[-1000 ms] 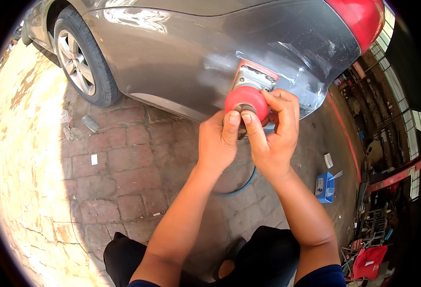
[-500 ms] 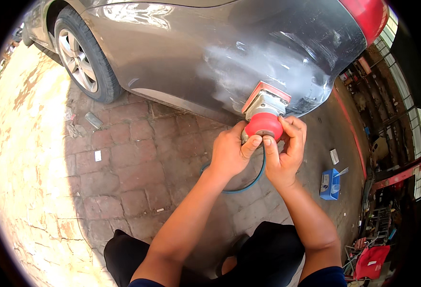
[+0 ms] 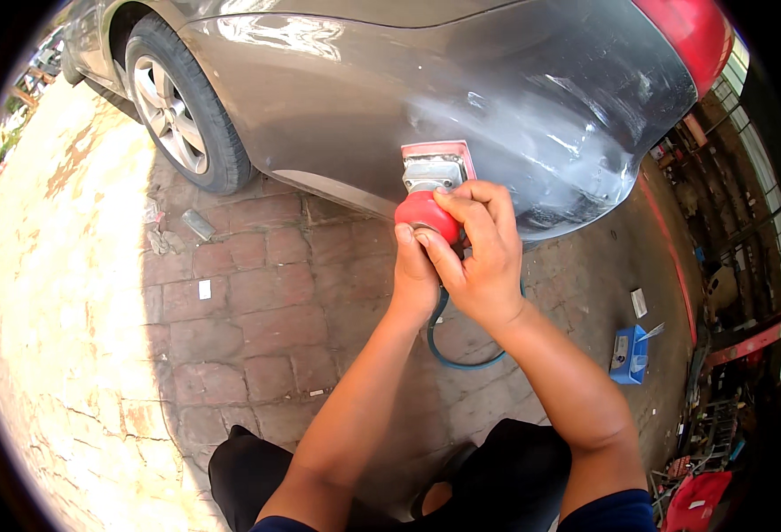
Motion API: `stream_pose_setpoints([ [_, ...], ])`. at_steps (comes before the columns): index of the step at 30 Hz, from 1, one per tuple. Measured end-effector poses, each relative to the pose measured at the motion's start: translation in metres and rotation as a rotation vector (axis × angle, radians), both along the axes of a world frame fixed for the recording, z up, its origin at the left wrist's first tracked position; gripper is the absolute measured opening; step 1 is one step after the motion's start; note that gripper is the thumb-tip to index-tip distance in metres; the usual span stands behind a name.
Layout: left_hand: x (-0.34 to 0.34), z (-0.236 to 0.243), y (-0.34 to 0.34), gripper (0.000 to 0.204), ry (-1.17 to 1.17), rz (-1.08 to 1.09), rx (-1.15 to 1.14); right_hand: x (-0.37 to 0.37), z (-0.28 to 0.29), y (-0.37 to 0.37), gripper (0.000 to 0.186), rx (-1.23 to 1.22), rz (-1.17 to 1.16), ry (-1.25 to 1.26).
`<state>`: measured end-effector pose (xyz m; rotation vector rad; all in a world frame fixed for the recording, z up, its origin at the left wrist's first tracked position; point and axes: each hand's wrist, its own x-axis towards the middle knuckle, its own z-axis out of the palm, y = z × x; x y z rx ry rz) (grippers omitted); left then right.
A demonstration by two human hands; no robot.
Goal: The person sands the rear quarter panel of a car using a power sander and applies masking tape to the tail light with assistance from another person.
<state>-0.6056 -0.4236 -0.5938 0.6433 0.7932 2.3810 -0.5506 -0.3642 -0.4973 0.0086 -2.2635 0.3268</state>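
Observation:
A red and silver air sander [image 3: 427, 211] is held in both hands, its square pad against the grey bumper [image 3: 532, 124] of a car. My left hand [image 3: 414, 273] is closed around the sander's near left side, thumb up against the red cap. From the right, my right hand [image 3: 483, 253] wraps the same tool, fingers over the top of the cap and thumb beneath. Whitish sanded patches and dust mark the bumper to the right of the pad. A blue hose [image 3: 443, 350] loops below my hands. Part of the sander's body is hidden by my fingers.
The car's rear wheel [image 3: 170, 115] stands at the left, a red tail light [image 3: 687, 40] at upper right. On the brick paving [image 3: 266, 293] lie a grey block [image 3: 198, 224] and a white scrap [image 3: 204, 289]. A blue box [image 3: 629, 356] stands at right, near cluttered shelving [image 3: 718, 204].
Both hands have moved the sander left along the bumper, and its pad has turned. The hose loop has shifted with it. The whole scene sits slightly further right in view.

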Motion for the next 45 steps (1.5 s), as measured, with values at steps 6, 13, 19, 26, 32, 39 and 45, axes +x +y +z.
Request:
stream_pose_setpoints([
  [6, 0.020, -0.027, 0.018, 0.103, 0.163, 0.043, -0.145, 0.039, -0.013, 0.009, 0.044, -0.055, -0.058, 0.026],
  [13, -0.001, 0.014, 0.002, 0.103, 0.184, 0.154, -0.129, 0.003, 0.011, 0.006, 0.046, -0.040, 0.067, 0.045],
  [19, 0.033, -0.031, 0.020, 0.107, 0.112, 0.144, -0.170, 0.040, -0.027, 0.015, 0.047, -0.087, -0.015, -0.054],
  [26, 0.017, 0.003, 0.016, 0.105, 0.289, 0.082, -0.191, 0.045, -0.014, 0.014, 0.052, -0.290, -0.040, 0.107],
  [32, 0.049, -0.001, 0.040, 0.087, 0.233, 0.118, -0.125, 0.080, -0.047, 0.040, 0.043, -0.723, -0.049, 0.057],
  [39, 0.092, -0.033, 0.061, 0.081, 0.071, 0.173, -0.211, 0.098, -0.064, 0.045, 0.050, -0.810, -0.009, -0.115],
  [45, 0.107, -0.034, 0.052, 0.072, -0.471, 0.034, 0.043, 0.092, -0.069, 0.051, 0.046, -0.724, -0.193, -0.285],
])
